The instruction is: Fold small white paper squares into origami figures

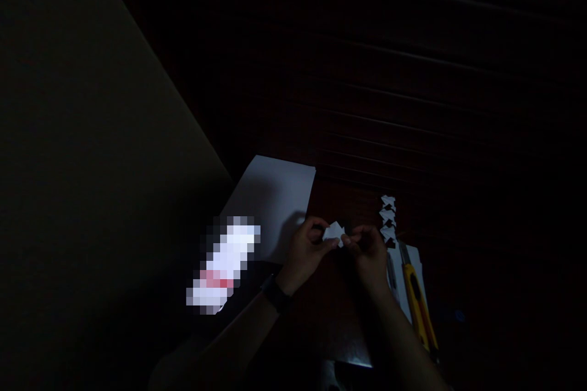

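Observation:
Between both hands is a small folded piece of white paper (334, 233), held above the dark wooden table. My left hand (306, 248), with a dark band on its wrist, pinches the paper's left and lower edge. On the other side, my right hand (368, 250) grips its right corner between thumb and fingers. Just beyond the right hand, several small folded white paper pieces (387, 217) lie in a column. A white paper stack (275, 195) rests to the left, partly shadowed, close to the left hand.
A yellow utility knife (416, 302) lies on white paper (415, 255) by my right forearm, with a dark slim object beside it. A bright, blurred-out screen-like object (229, 263) glows at the left. A pale wall (92, 104) rises on the left; the surroundings are very dark.

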A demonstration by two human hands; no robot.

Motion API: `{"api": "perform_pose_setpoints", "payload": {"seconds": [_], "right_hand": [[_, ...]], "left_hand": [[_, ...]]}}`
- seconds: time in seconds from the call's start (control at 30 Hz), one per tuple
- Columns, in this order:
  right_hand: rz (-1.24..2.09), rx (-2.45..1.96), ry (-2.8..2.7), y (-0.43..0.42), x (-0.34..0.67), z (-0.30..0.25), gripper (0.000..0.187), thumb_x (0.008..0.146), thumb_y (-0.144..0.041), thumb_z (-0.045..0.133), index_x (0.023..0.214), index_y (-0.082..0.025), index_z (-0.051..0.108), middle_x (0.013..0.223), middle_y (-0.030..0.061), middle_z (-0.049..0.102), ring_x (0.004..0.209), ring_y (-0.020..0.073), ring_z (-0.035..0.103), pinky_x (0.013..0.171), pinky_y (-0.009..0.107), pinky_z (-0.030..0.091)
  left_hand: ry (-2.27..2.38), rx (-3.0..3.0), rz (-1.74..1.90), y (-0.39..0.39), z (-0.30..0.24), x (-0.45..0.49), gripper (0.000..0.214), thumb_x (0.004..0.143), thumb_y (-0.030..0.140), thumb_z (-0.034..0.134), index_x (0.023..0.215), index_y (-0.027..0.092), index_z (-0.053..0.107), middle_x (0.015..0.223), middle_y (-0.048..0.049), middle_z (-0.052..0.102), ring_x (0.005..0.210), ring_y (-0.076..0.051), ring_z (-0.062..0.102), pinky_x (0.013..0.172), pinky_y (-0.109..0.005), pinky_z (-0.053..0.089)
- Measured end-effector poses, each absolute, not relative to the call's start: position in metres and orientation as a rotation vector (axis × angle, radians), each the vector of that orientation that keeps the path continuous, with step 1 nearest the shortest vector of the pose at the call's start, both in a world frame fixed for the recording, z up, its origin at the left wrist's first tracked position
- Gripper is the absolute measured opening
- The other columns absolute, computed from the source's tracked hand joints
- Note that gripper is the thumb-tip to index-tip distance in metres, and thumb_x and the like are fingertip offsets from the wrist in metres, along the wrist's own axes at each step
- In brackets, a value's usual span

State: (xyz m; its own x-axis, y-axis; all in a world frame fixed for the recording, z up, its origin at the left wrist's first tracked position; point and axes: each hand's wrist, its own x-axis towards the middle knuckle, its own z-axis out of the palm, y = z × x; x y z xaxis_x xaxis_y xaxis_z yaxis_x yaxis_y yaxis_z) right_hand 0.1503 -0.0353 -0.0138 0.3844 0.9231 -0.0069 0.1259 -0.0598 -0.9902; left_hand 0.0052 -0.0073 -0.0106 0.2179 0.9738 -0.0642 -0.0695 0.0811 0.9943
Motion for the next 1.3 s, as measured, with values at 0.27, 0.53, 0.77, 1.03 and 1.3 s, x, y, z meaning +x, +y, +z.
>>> {"api": "perform_pose_setpoints", "payload": {"seconds": [0.27,0.53,0.77,1.03,1.3], "right_hand": [[1.164,-1.337,-0.812,-0.034,0.165,-0.01,0.027,0.074,-0.037,0.068,0.095,-0.023,0.059,0.077,0.0007,0.068,0.069,0.0181,0.063,0.066,0.031,0.048],[1.112,-1.42,-1.027,-0.033,0.158,-0.006,0.033,0.064,-0.03,0.077,0.092,-0.022,0.061,0.072,-0.0004,0.067,0.07,0.0191,0.063,0.067,0.031,0.048],[1.017,-1.487,-0.975,-0.034,0.158,-0.012,0.026,0.064,-0.026,0.076,0.085,-0.021,0.062,0.061,-0.005,0.059,0.058,0.0131,0.056,0.06,0.026,0.044],[1.042,-1.484,-0.89,-0.034,0.157,-0.011,0.027,0.062,-0.022,0.076,0.083,-0.021,0.059,0.059,-0.0054,0.057,0.057,0.0127,0.053,0.058,0.025,0.042],[1.115,-1.416,-0.821,-0.035,0.156,-0.012,0.027,0.061,-0.02,0.076,0.082,-0.022,0.059,0.058,-0.0071,0.055,0.053,0.0112,0.051,0.055,0.023,0.04]], "left_hand": [[1.007,1.07,1.047,-0.003,-0.011,0.002,0.035,0.069,0.027,0.074,0.095,0.019,0.05,0.08,-0.0022,0.067,0.07,-0.017,0.067,0.061,-0.025,0.051],[0.997,1.122,1.033,-0.005,-0.012,0.001,0.034,0.07,0.024,0.073,0.095,0.019,0.051,0.081,-0.0023,0.066,0.072,-0.017,0.066,0.062,-0.024,0.049],[0.93,1.132,0.983,-0.006,-0.01,0.001,0.036,0.07,0.023,0.073,0.097,0.019,0.05,0.086,-0.0039,0.067,0.08,-0.018,0.066,0.069,-0.027,0.049],[0.945,1.102,0.961,-0.006,-0.008,0.0,0.051,0.067,0.022,0.075,0.11,0.02,0.048,0.086,-0.0041,0.066,0.08,-0.02,0.066,0.069,-0.029,0.05],[0.948,1.003,0.9,-0.007,-0.007,0.001,0.065,0.061,0.022,0.079,0.118,0.02,0.047,0.086,-0.0049,0.067,0.079,-0.02,0.066,0.067,-0.029,0.05]]}}
